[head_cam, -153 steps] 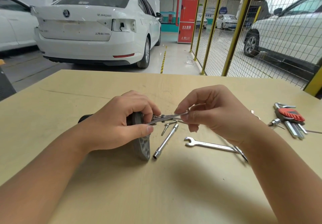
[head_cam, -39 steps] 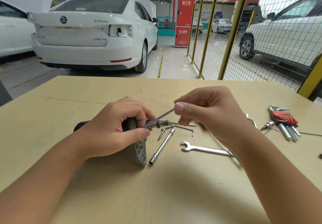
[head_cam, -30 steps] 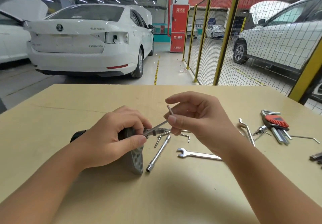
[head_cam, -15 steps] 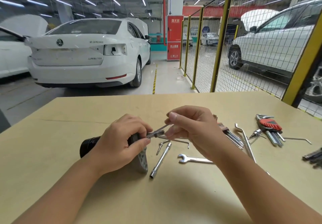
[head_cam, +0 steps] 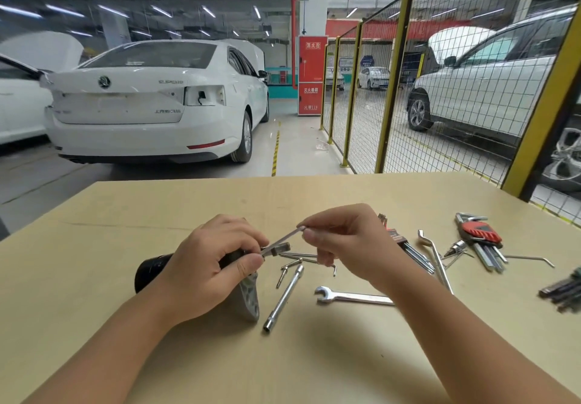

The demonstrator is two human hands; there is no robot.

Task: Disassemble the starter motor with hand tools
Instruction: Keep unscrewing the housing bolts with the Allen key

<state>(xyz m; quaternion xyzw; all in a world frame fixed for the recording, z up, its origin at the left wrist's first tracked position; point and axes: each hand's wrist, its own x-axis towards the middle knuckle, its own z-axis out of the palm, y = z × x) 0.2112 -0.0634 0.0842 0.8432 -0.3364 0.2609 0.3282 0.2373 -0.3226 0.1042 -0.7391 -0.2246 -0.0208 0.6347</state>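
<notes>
From my feed, most of the starter motor [head_cam: 151, 273] is hidden under my left hand [head_cam: 209, 270]; I see only its black end poking out left of the hand and the grey flange [head_cam: 250, 296] below the thumb. The left fingers and thumb are curled around the motor, holding it down on the table [head_cam: 157, 202]. Just right of the motor, my right hand [head_cam: 349, 246] pinches the top end of a thin metal rod [head_cam: 283, 239] between thumb and forefinger; the rod slants down to the motor's shaft end, and I cannot make out what it engages there. Far right of the motor, a blurred dark tool bundle [head_cam: 562, 290] is cut off by the frame edge.

The table is pale wood, standing in a garage with a yellow-posted mesh fence [head_cam: 393, 89] and a red cabinet [head_cam: 310, 75] behind it.

Right of the motor I count 1 socket wrench [head_cam: 284, 296], 1 open-end spanner [head_cam: 352, 296], 1 red-handled hex key set [head_cam: 479, 235] and 1 bent bar [head_cam: 435, 256]. Beyond the table stands 1 white sedan [head_cam: 151, 101], with more white cars only partly visible.
</notes>
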